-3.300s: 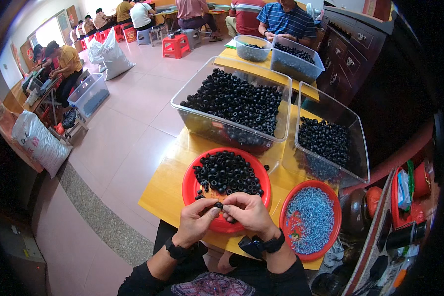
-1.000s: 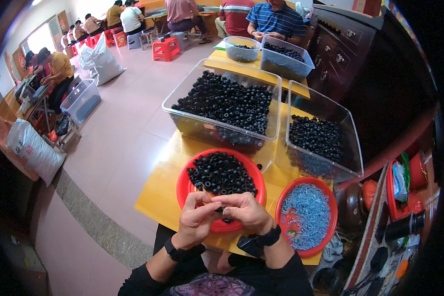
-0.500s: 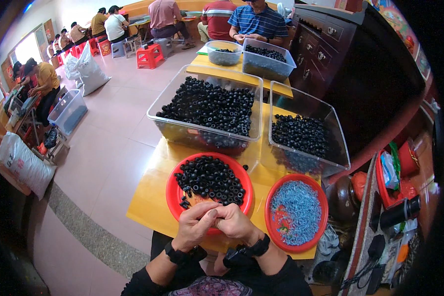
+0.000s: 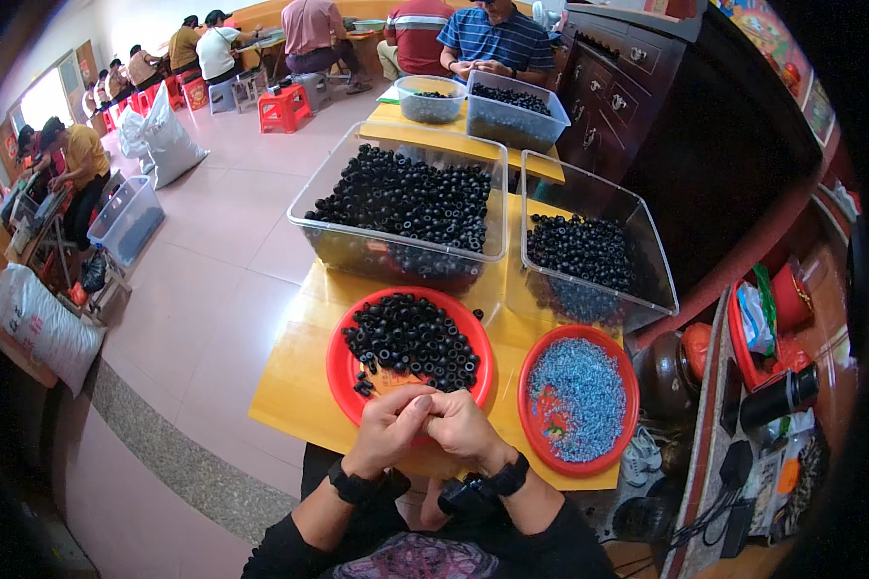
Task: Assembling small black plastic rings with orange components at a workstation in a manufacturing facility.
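Note:
My left hand (image 4: 390, 425) and my right hand (image 4: 462, 427) meet over the near rim of a red plate (image 4: 486, 355). Their fingers are pressed together, and whatever they pinch is hidden between them. On that plate lies a heap of small black ring-shaped parts (image 4: 410, 333), with a few loose ones at its left edge. To the right, another red plate (image 4: 635, 391) carries a spread of tiny bluish, shiny pieces (image 4: 584, 391). Neither hand touches this second plate.
Behind the plates stand a big clear bin (image 4: 304, 218) and a smaller clear bin (image 4: 661, 289), both holding black parts. A dark cabinet (image 4: 686, 125) rises at right. Across the yellow table (image 4: 290, 391), a person in a striped shirt (image 4: 497, 43) sits working. A cluttered shelf (image 4: 705, 454) borders the right side.
The view has shifted slightly, so the surroundings appear a little further left. My hands stay pressed together over the plate's near rim, almost unmoved.

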### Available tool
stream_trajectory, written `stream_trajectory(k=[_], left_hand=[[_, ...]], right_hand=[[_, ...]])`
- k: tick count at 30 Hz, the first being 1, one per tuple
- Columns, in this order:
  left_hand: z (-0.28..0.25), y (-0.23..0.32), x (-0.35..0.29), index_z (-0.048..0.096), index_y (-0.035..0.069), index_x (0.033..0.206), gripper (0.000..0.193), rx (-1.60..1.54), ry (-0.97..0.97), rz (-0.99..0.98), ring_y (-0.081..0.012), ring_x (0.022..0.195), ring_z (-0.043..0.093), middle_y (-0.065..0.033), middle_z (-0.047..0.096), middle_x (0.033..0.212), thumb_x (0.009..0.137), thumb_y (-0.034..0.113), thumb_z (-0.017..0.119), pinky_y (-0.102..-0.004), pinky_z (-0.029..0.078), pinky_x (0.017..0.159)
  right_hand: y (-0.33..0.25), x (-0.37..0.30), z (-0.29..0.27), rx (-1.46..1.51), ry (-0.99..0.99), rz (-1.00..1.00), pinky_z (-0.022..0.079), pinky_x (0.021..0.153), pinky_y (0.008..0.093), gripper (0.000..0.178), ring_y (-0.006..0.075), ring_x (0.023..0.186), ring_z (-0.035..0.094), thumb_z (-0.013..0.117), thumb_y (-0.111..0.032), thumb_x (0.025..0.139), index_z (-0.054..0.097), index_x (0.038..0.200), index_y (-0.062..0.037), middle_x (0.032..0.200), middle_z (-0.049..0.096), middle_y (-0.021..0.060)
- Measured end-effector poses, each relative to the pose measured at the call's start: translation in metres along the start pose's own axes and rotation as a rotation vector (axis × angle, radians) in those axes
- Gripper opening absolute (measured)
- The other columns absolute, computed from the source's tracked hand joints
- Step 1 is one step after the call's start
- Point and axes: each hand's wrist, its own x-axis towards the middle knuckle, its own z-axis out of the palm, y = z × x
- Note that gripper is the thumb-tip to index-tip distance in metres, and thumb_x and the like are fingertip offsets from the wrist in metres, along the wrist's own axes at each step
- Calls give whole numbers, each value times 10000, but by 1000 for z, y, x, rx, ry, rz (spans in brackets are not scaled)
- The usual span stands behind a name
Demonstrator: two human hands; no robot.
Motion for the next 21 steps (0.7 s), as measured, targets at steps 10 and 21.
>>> stream_trajectory(k=[10,21], left_hand=[[-41,3,-4,575,-41,1039,204,-148,360,5,-168,820,611,-94,629,910,901,98,517,-287,498,763],[-33,-6,7,587,-2,971,301,673,-25,408,-322,874,549,-162,554,961,682,-82,553,-360,477,734]], right_hand=[[-92,12,-98,-400,439,-342,484,724,244,171,104,770,582,573,54,769,642,916,1,826,633,33],[-111,-13,-173,-635,630,-203,401,916,305,494,195,1065,511,575,-15,801,401,1253,80,1178,529,178]])
